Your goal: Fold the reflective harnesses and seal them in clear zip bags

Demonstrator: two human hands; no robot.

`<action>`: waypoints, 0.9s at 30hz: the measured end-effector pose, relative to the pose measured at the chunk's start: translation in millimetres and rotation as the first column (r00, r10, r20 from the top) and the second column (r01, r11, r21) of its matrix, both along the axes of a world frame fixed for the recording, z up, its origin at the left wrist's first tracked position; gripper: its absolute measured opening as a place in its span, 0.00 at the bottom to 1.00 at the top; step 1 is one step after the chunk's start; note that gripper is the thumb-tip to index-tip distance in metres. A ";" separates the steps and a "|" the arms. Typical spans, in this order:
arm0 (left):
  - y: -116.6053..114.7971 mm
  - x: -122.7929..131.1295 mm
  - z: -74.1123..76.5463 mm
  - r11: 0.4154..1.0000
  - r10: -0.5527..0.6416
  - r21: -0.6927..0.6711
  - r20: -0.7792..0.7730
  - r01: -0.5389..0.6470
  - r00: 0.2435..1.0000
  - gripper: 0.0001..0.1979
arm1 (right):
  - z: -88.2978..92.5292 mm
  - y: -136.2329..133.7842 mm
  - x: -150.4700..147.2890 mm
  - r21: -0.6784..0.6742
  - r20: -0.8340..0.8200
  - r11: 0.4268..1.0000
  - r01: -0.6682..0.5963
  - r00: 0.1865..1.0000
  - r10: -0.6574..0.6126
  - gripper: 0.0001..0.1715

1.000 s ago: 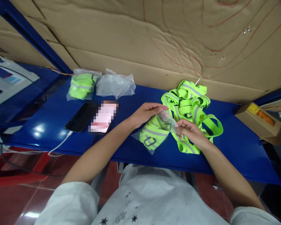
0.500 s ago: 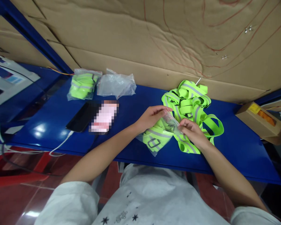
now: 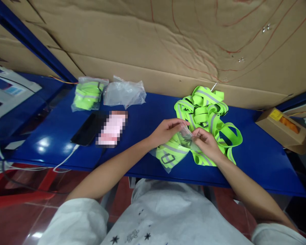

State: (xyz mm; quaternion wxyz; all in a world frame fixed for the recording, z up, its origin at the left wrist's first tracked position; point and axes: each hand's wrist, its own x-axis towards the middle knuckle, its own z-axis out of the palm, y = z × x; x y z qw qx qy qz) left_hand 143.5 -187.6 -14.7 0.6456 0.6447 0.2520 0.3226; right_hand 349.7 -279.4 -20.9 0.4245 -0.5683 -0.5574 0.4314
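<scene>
A clear zip-lock bag (image 3: 173, 157) holds a folded neon-yellow reflective strap with a black buckle. My left hand (image 3: 165, 132) pinches the bag's top edge at its left end. At the right end of that edge, the fingers of my right hand (image 3: 206, 142) are closed on the plastic. The bag hangs tilted toward me, low over the blue table. Just behind my hands lies a loose heap of neon-yellow reflective straps (image 3: 201, 110) with grey stripes, partly covered by my right hand.
At the back left are a filled bag of yellow strap (image 3: 88, 95) and a pile of clear plastic bags (image 3: 124, 93). A black phone (image 3: 85, 131) on a white cable lies beside a blurred pink item (image 3: 112, 129). An open cardboard box (image 3: 280, 129) stands at the right on the blue table (image 3: 257, 166).
My hands have come slightly closer together along the bag's top edge, and the plastic between them now bunches a little. The whole view has shifted slightly.
</scene>
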 end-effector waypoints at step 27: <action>-9.6 6.3 -6.8 0.989 0.025 0.145 -0.025 -0.021 0.999 0.18 | -3.2 -7.6 -6.3 0.150 0.114 0.987 0.061 0.990 -0.079 0.13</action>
